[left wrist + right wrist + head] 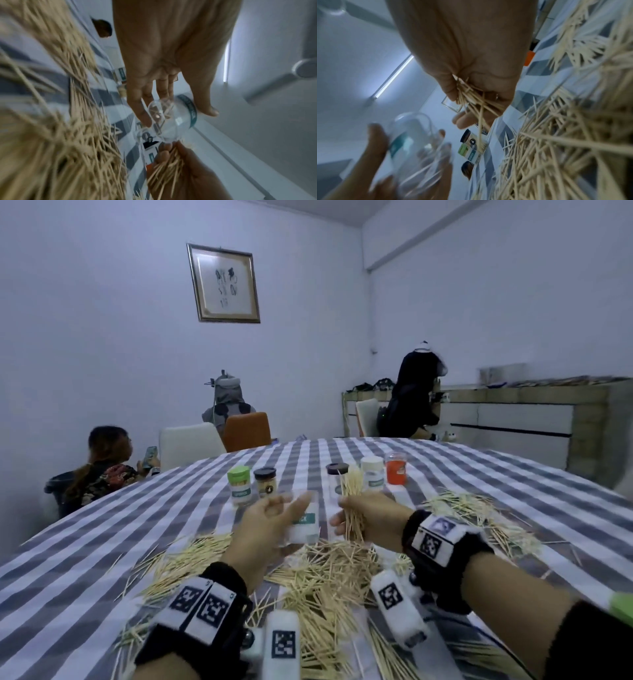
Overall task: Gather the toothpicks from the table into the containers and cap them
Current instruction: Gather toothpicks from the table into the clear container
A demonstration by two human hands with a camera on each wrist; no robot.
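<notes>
My left hand (274, 522) holds a clear open container (305, 520) with a teal label above the table; a few toothpicks lie inside it (164, 109). Just to its right, my right hand (363, 515) grips a bundle of toothpicks (352, 501) that stick up and down out of the fist, also seen in the right wrist view (471, 97). Loose toothpicks (322, 577) lie heaped on the checked tablecloth (102, 542) below both hands. The container (412, 140) appears blurred in the right wrist view.
Several capped containers stand in a row behind the hands: green-lidded (241, 486), dark-lidded (265, 482), another dark-lidded (337, 477), white-lidded (372, 472), orange (396, 472). More toothpicks (479, 515) lie at the right. People sit and stand beyond the table's far edge.
</notes>
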